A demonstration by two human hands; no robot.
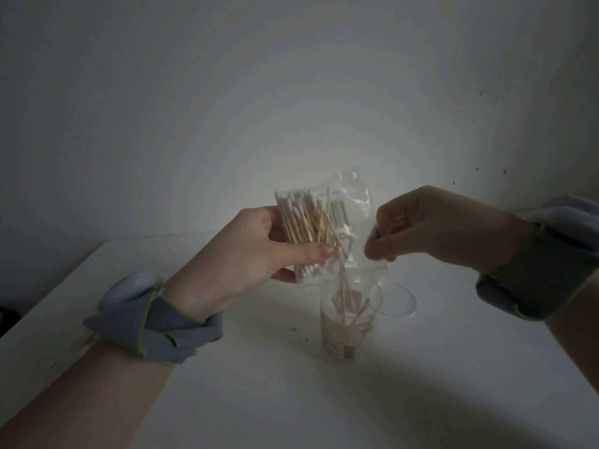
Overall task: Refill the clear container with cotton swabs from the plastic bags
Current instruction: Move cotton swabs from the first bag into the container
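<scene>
Cotton swabs (304, 222), wooden-stemmed, in crinkled bag (356, 197).

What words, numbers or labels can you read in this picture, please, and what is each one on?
No text can be quoted; the picture is dim and blurred.
On the bag: a barcode sticker; the bars show, any digits are too small to read.
On the container: a pale label with fine print and a barcode at its foot, all too blurred to read.
</scene>
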